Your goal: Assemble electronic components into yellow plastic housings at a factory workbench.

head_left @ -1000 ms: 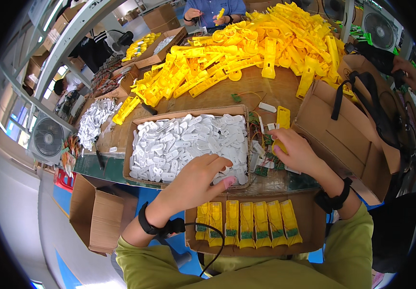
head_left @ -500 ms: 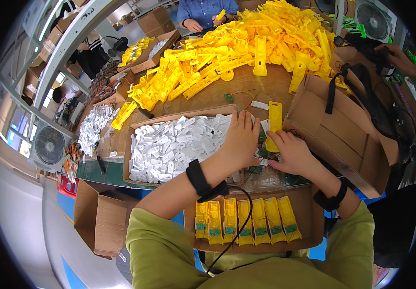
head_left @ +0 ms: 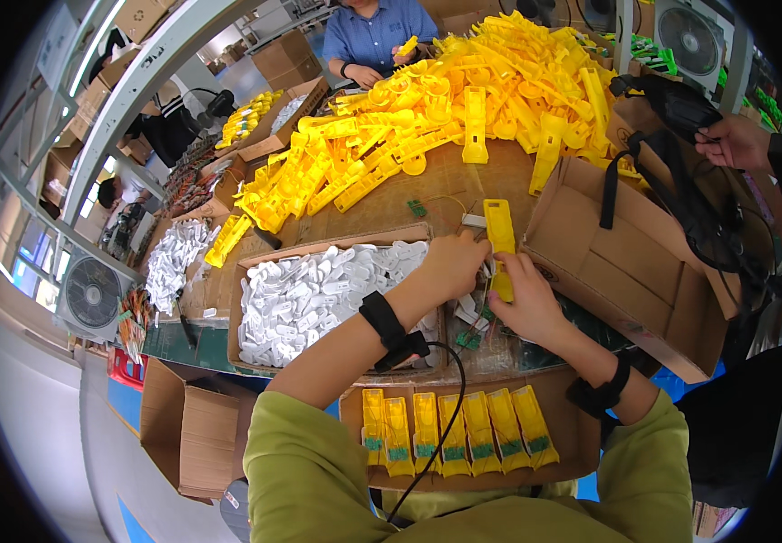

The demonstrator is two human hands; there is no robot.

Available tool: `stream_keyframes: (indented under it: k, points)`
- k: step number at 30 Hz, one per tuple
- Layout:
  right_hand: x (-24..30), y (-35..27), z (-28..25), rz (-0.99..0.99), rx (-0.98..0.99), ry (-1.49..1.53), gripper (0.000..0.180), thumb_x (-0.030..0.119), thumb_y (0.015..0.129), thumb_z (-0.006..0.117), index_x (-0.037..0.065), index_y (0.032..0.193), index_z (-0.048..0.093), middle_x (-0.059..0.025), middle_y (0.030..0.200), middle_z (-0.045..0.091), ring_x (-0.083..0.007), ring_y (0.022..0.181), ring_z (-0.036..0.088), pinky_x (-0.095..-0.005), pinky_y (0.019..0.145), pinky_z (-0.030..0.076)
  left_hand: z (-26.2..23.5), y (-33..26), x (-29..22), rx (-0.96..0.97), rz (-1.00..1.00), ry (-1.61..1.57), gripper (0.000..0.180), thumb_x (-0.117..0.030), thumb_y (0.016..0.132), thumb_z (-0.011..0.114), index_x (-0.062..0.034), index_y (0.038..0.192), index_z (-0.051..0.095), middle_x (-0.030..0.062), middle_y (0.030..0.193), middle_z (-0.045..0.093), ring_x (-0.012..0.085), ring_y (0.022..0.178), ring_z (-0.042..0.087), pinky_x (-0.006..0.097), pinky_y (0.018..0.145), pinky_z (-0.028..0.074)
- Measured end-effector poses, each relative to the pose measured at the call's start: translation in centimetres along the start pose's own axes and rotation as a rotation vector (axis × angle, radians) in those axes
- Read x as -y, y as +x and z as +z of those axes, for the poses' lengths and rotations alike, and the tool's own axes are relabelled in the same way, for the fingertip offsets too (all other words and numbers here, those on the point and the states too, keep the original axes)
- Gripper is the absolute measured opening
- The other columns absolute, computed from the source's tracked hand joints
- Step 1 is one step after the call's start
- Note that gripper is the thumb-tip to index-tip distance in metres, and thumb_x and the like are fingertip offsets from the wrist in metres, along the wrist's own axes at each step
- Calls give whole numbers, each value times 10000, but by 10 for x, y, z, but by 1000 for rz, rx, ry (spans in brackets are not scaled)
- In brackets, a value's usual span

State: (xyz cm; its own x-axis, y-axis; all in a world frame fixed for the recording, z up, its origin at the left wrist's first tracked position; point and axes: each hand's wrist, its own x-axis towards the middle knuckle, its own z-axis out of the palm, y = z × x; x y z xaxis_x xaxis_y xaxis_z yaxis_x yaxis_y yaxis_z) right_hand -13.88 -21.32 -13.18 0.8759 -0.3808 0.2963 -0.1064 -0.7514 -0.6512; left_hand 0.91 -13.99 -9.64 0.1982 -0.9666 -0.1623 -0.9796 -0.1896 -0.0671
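Note:
A long yellow plastic housing (head_left: 498,226) lies upright in the view, just past the box of white parts. My right hand (head_left: 529,297) grips its lower end, thumb and fingers on either side. Close by on the left, my left hand (head_left: 452,264) has its fingers bent together against the housing's left edge; what they pinch is hidden. Beyond the fingertips sits a small white piece (head_left: 473,220). Below the hands are loose white parts and a green circuit board (head_left: 468,340). Another small green board (head_left: 417,208) with a thin wire lies farther off.
White plastic pieces fill a cardboard box (head_left: 235,312) at left. A big heap of yellow housings (head_left: 499,81) covers the far table. An open carton (head_left: 630,240) stands right. Near my body, a cardboard tray (head_left: 576,425) holds several yellow housings with green boards. Co-workers are opposite and at right.
My left hand's fingers have gone from stretched out to bent in beside the yellow housing. My right hand keeps its hold. The view has shifted slightly, and the co-worker's hand at right shows more.

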Motion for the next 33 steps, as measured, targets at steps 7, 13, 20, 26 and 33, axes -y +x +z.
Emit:
stream_keyframes:
  k: [7, 13, 20, 26, 33]
  points:
    - [16, 22, -20, 0, -279, 323, 382, -39, 710, 490, 5, 1086, 432, -149, 929, 461, -297, 902, 487, -336, 824, 389, -77, -39, 33, -291, 66, -437, 279, -124, 653, 601, -64, 925, 576, 147, 836, 592, 315, 817, 558, 379, 702, 452]
    - [14, 41, -38, -101, -391, 220, 352, -85, 701, 444, 12, 1037, 470, -122, 874, 458, -247, 861, 490, -295, 789, 390, -97, -105, 80, -178, -201, -311, 276, -142, 660, 611, -64, 923, 583, 132, 812, 590, 292, 839, 562, 368, 733, 441]
    - [-2, 46, -42, -81, -377, 394, 336, -68, 715, 450, 22, 1037, 493, -70, 860, 462, -166, 842, 475, -263, 805, 383, -66, -108, 68, 7, -344, -207, 471, -259, 707, 626, -93, 1129, 501, 269, 1114, 460, 379, 1015, 497, 386, 859, 413]
    - [11, 32, -64, 1, -343, 520, 313, -72, 719, 442, 30, 1008, 504, -38, 840, 462, -120, 831, 457, -240, 803, 374, -49, 0, 18, -35, -156, -180, 441, -176, 743, 561, -30, 1149, 470, 232, 1216, 435, 345, 1058, 490, 433, 935, 352]
    - [23, 10, -72, 18, -312, 523, 271, -63, 734, 436, 29, 981, 500, -31, 843, 460, -109, 838, 450, -229, 797, 366, -1, 51, 17, 104, -263, 35, 394, -122, 730, 530, -37, 1114, 491, 202, 1029, 572, 363, 946, 549, 413, 845, 424]
